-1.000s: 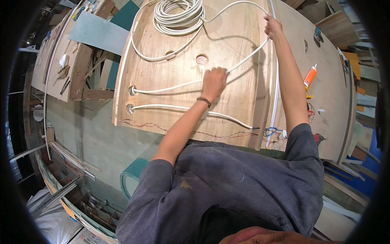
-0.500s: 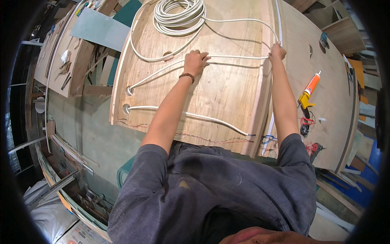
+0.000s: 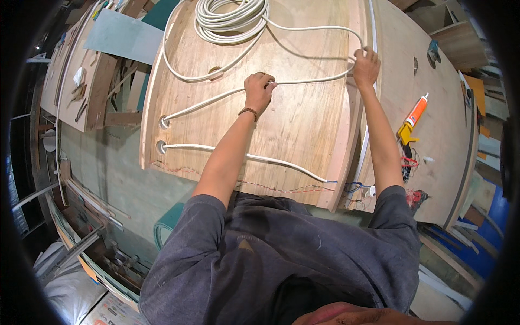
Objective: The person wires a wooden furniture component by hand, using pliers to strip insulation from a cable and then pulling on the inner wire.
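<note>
Left hand (image 3: 258, 93) is pinching white cable (image 3: 309, 80) this side of the coil (image 3: 230, 38), right hand (image 3: 366, 67) pinching it way off right.

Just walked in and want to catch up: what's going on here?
A person in a grey shirt is handling a white cable over a wooden panel. The left grip holds it mid-panel, the right grip near the panel's right edge. One way it runs to a coil at the far end, the other into a round hole at left. A second white cable lies nearer the person.
</note>
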{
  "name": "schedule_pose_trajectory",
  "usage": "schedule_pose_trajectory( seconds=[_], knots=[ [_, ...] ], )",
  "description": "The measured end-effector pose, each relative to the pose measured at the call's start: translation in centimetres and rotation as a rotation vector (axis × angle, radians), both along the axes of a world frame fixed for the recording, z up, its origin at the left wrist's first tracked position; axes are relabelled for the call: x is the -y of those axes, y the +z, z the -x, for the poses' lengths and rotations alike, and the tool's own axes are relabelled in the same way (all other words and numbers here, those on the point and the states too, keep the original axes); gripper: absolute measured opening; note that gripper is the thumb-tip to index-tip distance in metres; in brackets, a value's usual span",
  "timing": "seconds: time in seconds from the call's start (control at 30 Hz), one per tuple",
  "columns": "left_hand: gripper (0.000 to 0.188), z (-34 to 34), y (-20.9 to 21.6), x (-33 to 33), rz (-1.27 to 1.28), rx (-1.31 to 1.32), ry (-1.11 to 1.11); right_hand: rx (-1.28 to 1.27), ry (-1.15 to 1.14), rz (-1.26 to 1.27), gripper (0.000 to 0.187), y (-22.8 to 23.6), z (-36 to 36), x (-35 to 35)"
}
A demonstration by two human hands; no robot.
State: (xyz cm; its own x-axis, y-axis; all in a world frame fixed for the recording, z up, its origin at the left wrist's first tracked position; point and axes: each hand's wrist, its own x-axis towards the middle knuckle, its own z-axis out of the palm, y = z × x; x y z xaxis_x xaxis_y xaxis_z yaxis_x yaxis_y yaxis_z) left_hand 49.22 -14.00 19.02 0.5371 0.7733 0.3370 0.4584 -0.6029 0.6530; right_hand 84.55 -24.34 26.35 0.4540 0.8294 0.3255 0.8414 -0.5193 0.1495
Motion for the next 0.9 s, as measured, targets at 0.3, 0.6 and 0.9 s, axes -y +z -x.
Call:
schedule_pose_trajectory(
  seconds=[0.3,0.6,0.9],
  knots=[
    [0.011,-0.2,-0.2,0.0,0.016,0.088,-0.001,0.098,0.525,0.264,0.026,-2.1,0.7,1.2],
    [0.009,0.0,-0.9,-0.1,0.026,0.103,-0.024,-0.035,0.538,0.318,0.015,-1.8,-0.2,2.2],
    [0.012,1.5,-0.9,-0.3,0.051,0.079,-0.094,-0.040,0.527,-0.067,0.022,-3.0,1.7,2.7]
  ],
)
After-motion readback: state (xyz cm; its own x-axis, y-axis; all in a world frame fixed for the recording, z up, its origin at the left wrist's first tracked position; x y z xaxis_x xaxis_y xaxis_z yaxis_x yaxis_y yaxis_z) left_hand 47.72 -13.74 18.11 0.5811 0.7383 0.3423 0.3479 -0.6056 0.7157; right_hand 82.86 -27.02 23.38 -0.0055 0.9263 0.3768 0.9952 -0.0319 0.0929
